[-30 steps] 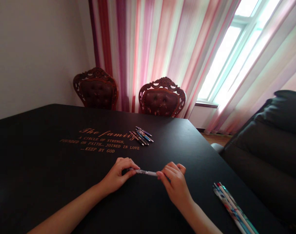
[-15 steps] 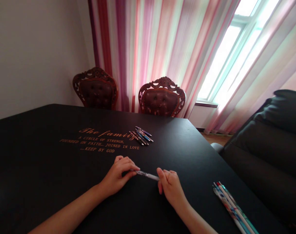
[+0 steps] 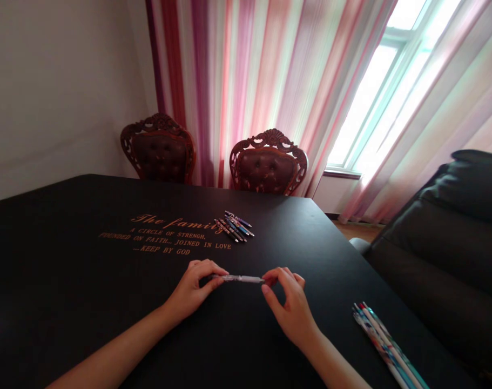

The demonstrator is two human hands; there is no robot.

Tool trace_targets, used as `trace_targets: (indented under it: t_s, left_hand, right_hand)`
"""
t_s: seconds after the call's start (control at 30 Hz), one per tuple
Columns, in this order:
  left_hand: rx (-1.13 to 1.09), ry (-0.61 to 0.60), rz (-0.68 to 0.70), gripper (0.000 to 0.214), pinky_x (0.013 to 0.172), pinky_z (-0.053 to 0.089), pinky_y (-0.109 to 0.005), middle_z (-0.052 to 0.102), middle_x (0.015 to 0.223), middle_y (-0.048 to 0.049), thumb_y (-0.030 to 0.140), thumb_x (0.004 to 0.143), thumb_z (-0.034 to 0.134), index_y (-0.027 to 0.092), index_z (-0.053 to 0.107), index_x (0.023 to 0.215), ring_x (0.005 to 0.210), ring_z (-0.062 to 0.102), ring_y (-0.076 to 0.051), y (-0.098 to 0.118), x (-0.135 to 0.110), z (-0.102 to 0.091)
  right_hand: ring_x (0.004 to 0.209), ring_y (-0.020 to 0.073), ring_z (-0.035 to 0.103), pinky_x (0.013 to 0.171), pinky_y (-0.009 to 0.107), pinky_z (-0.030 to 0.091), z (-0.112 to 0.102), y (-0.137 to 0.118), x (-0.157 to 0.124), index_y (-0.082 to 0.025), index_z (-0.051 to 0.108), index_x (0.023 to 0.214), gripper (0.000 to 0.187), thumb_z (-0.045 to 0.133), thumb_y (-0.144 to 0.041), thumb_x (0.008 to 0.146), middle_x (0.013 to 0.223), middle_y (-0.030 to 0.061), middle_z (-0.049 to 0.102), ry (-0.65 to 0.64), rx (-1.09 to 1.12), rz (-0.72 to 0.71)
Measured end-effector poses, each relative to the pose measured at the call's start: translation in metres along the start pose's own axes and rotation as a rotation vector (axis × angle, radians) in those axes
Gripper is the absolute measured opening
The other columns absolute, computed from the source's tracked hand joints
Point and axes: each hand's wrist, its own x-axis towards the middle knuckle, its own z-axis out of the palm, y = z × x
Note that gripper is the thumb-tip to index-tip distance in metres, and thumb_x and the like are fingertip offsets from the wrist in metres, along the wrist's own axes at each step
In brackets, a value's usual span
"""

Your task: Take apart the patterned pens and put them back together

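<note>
A thin pale pen [image 3: 241,279] is held level just above the black table [image 3: 87,281], one end in each hand. My left hand [image 3: 194,289] pinches its left end with curled fingers. My right hand [image 3: 291,309] pinches the right end between thumb and forefinger, the other fingers loosely bent. Farther back on the table lies a small bunch of several patterned pens [image 3: 233,226]. Another bunch of long patterned pens [image 3: 385,346] lies near the table's right front edge.
Gold lettering [image 3: 167,235] is printed on the table top. Two carved wooden chairs [image 3: 268,165] stand behind the far edge, before striped curtains and a bright window. A dark sofa [image 3: 452,243] is close to the table's right side.
My right hand let its fingers close below the pen half a second ago and now pinches the pen's right end again. The pen has risen a little and lies more level.
</note>
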Motion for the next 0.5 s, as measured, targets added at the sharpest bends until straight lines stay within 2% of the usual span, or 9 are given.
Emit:
trace_targets:
  t_s: [0.17,0.5]
  left_hand:
    - [-0.009,-0.008,-0.009,0.013,0.086,0.033,-0.034,0.071,0.092,0.0010,0.028,0.090,0.060,0.027,0.069,0.098,0.090,0.062,-0.019,0.0003,0.0011,0.0004]
    - [0.025,-0.022,0.041,0.013,0.086,0.034,-0.036,0.072,0.092,-0.0011,0.028,0.090,0.059,0.026,0.069,0.099,0.089,0.062,-0.020,0.0016,-0.0003,-0.0002]
  right_hand:
    - [0.085,0.0194,0.057,0.084,0.036,0.029,-0.0011,-0.0007,0.0002,-0.024,0.058,0.091,0.005,0.056,-0.020,0.088,0.085,-0.0017,0.064,0.004,-0.076,-0.069]
    - [0.082,0.0179,0.054,0.082,0.036,0.027,-0.0041,-0.0081,-0.0005,-0.023,0.056,0.085,0.013,0.047,-0.022,0.094,0.081,-0.0009,0.062,-0.045,-0.077,-0.080]
